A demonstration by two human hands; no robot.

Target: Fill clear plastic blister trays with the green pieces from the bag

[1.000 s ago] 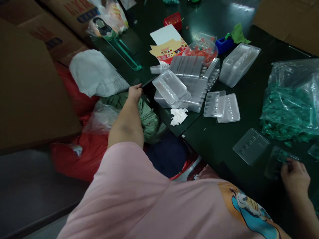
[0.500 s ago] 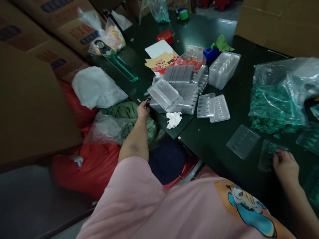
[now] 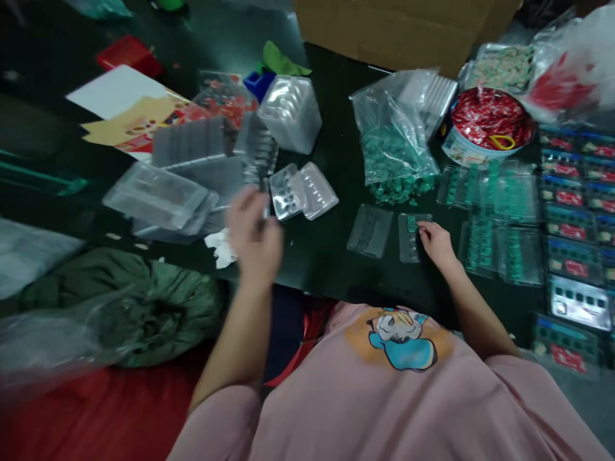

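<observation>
My left hand, smeared by motion, is over the table beside a crumpled white tissue and the stacked clear trays; whether it holds anything cannot be made out. My right hand has its fingers pressed together at the upper right edge of a small clear tray with green pieces at its top. Left of that tray lies another clear tray. Two more clear trays overlap near the middle. Behind my right hand a plastic bag spills green pieces.
Filled green trays and rows of packed trays lie at the right. A round tub of red packets stands behind them. A cardboard box borders the back. Cards, a blue holder and a red box are at the left.
The view has swung to the right. My left hand has left the table's left edge and moved right, past the stacked trays. My right hand remains at the small tray.
</observation>
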